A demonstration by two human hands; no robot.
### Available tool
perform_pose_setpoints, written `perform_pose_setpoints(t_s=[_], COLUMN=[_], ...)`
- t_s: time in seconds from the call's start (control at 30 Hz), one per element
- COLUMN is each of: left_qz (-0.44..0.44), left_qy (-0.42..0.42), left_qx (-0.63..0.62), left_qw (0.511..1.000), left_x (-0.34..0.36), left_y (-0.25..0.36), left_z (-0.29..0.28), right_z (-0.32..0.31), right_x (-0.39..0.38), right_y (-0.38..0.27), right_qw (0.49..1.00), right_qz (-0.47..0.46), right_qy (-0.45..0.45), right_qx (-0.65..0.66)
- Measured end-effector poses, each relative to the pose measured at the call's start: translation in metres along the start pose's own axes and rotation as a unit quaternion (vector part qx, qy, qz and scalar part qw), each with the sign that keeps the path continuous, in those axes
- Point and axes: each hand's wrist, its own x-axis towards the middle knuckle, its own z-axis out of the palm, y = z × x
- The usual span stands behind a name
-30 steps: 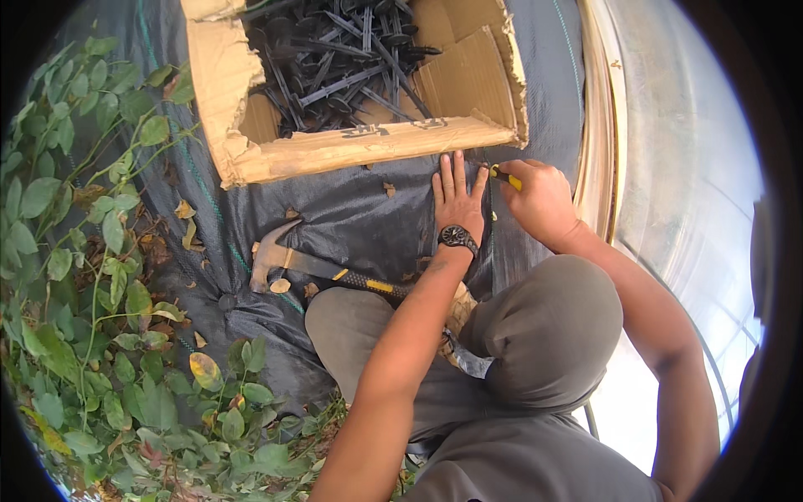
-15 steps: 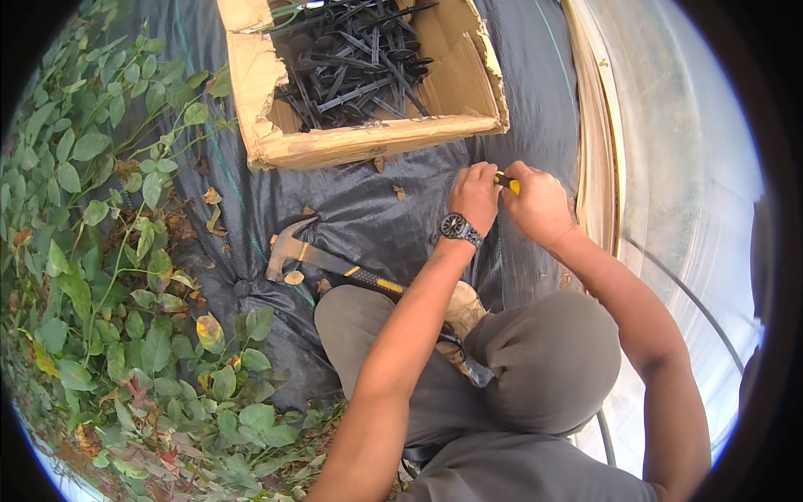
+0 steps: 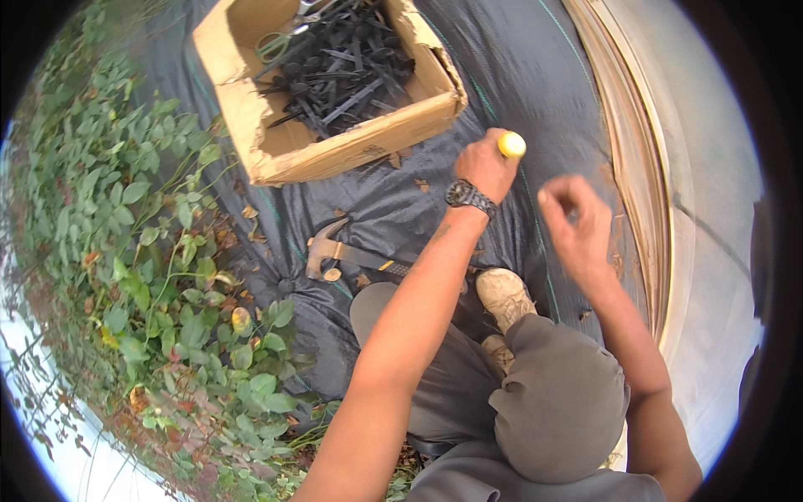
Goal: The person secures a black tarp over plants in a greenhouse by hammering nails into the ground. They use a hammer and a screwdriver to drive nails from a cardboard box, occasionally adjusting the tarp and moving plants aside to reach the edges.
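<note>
My left hand [image 3: 488, 167], with a dark watch on its wrist, is closed around a yellow-handled tool. The round yellow handle end [image 3: 512, 145] points up at me; the rest of the tool is hidden, so its kind cannot be told. To the right, my right hand [image 3: 579, 219] hangs over the black ground sheet with fingers loosely curled and a gap inside the thumb. Nothing shows in it. A claw hammer [image 3: 324, 249] lies on the sheet left of my left forearm, its handle running behind that arm.
A torn cardboard box [image 3: 360, 144] of black plastic stakes [image 3: 343, 71] stands ahead, with green-handled scissors [image 3: 272, 48] inside. Leafy plants [image 3: 159, 293] line the left. Folded plastic sheeting [image 3: 644, 159] runs along the right. My shoe [image 3: 504, 297] rests on the ground sheet [image 3: 393, 201].
My right hand has come off the yellow-handled tool and moved right and nearer. My left hand now holds the tool alone, handle end upward. The view has shifted, bringing my shoe into sight.
</note>
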Motion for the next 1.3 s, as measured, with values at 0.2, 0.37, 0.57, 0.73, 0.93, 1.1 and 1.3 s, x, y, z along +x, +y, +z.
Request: perform_pose_setpoints(t_s=[0.2,0.37,0.57,0.73,0.93,1.1,1.3], left_qz=[-0.050,-0.021,-0.026,-0.031,-0.045,-0.035,-0.017], left_qy=[-0.016,-0.025,-0.051,-0.075,-0.117,-0.122,-0.087], left_qx=[-0.054,-0.053,-0.052,-0.037,-0.074,-0.071,-0.086], left_qw=[0.997,0.998,0.997,0.996,0.989,0.989,0.992], left_x=[-0.007,-0.007,-0.008,0.008,0.023,0.025,0.007], left_y=[-0.003,0.005,-0.003,-0.006,-0.012,-0.013,-0.027], left_z=[0.001,0.014,0.003,-0.003,-0.005,-0.008,-0.007], right_z=[0.118,0.202,0.181,0.101,0.035,-0.002,-0.088], right_x=[-0.080,-0.114,-0.078,-0.022,-0.057,-0.096,-0.151], right_y=[0.053,0.103,0.081,0.010,0.029,0.056,0.097], right_qw=[0.928,0.921,0.902,0.874,0.901,0.937,0.948], right_qz=[-0.105,-0.190,-0.063,-0.041,-0.045,0.017,0.268], right_qy=[-0.356,-0.339,-0.426,-0.473,-0.422,-0.328,-0.137], right_qx=[-0.027,0.031,0.029,-0.105,-0.093,-0.116,-0.104])
